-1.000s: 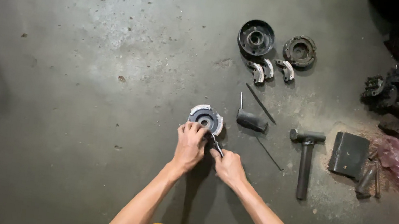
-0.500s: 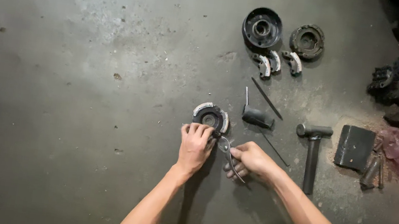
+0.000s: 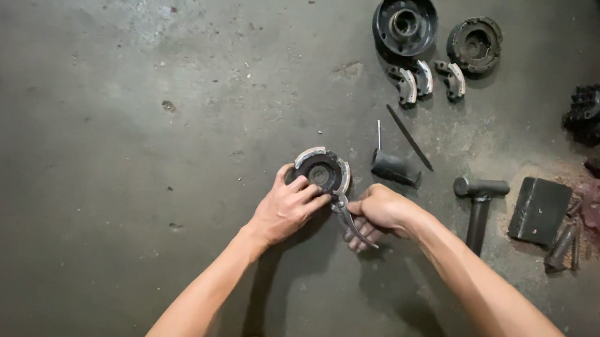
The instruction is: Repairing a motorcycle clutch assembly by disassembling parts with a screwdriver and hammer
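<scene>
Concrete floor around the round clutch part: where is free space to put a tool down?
The concrete floor is bare left of the left hand and the clutch part. It is crowded right of the right hand: hammer, dark block, drum parts above.

We see a stained concrete floor (image 3: 109, 89) carrying a clutch (image 3: 321, 170), a hammer (image 3: 479, 204), a drum (image 3: 405, 22), three shoes (image 3: 427, 81) and a dark block (image 3: 539, 211).
</scene>
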